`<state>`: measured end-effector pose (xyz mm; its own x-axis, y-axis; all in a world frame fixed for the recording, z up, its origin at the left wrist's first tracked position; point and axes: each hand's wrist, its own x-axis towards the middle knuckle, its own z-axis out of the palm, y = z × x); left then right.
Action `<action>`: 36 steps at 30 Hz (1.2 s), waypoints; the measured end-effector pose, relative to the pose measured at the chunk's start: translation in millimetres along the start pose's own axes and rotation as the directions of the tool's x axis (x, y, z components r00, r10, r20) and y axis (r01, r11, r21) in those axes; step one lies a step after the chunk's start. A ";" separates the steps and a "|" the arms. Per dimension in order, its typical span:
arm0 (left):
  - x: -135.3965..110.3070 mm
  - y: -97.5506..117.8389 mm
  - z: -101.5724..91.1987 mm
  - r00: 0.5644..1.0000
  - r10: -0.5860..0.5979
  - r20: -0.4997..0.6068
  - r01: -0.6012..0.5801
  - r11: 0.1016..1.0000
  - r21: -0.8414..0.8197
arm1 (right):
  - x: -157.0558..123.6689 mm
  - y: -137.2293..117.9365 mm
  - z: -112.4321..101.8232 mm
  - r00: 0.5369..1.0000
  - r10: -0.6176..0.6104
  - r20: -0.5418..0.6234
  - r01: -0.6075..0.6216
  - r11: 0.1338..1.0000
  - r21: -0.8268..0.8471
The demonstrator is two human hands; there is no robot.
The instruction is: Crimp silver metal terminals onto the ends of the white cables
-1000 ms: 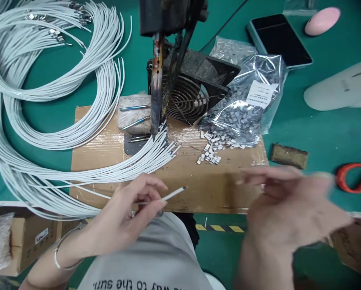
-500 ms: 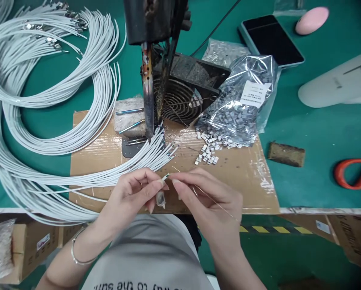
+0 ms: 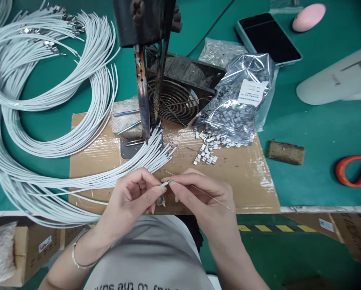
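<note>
My left hand (image 3: 131, 197) pinches the stripped end of a thin white cable (image 3: 166, 183) between thumb and forefinger, over the front edge of a cardboard sheet (image 3: 247, 177). My right hand (image 3: 205, 197) meets it fingertip to fingertip, pinching the same cable tip. A thin solder wire (image 3: 210, 196) lies across the back of my right hand. Just beyond my hands a fan of white cable ends (image 3: 156, 155) points right. A small pile of grey metal pieces (image 3: 207, 155) lies on the cardboard near them.
A soldering iron (image 3: 142, 92) hangs from a dark stand above a black fan (image 3: 180, 92). A plastic bag of metal pieces (image 3: 241, 104), a phone (image 3: 268, 38), a pink object (image 3: 309, 17), a brown block (image 3: 285, 152) and orange-handled scissors (image 3: 354, 171) lie right. Coiled white cables (image 3: 41, 80) fill the left.
A second ago my right hand was blurred and apart at the right; it came in to the cable tip held by my left hand. Both hands since stay together.
</note>
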<state>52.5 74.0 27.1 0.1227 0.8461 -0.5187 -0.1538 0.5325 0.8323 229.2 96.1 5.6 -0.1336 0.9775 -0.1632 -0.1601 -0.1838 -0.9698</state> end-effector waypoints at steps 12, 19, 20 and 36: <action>-2.3 3.3 0.2 1.000 0.020 0.017 -0.021 0.993 0.113 | 9.9 -9.7 -15.2 0.984 0.054 0.172 -0.042 0.996 -0.075; -3.9 6.4 7.4 0.992 0.111 -0.058 -0.095 0.968 0.231 | 10.3 -26.2 -14.3 0.981 -0.019 0.193 0.065 0.970 -0.235; -4.0 5.5 8.9 0.987 0.138 -0.077 -0.114 0.960 0.254 | 9.5 -26.8 -11.9 0.985 -0.034 0.168 0.075 0.966 -0.247; 3.8 2.2 9.0 0.997 0.057 -0.056 -0.069 0.969 -0.239 | -1.4 21.1 32.0 0.803 -0.575 -0.154 0.491 0.786 -0.376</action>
<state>61.5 78.2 28.7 0.0587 0.8750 -0.4805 -0.3913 0.4630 0.7953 194.7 87.5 -8.8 0.1358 0.9070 0.3986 0.1758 0.3739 -0.9107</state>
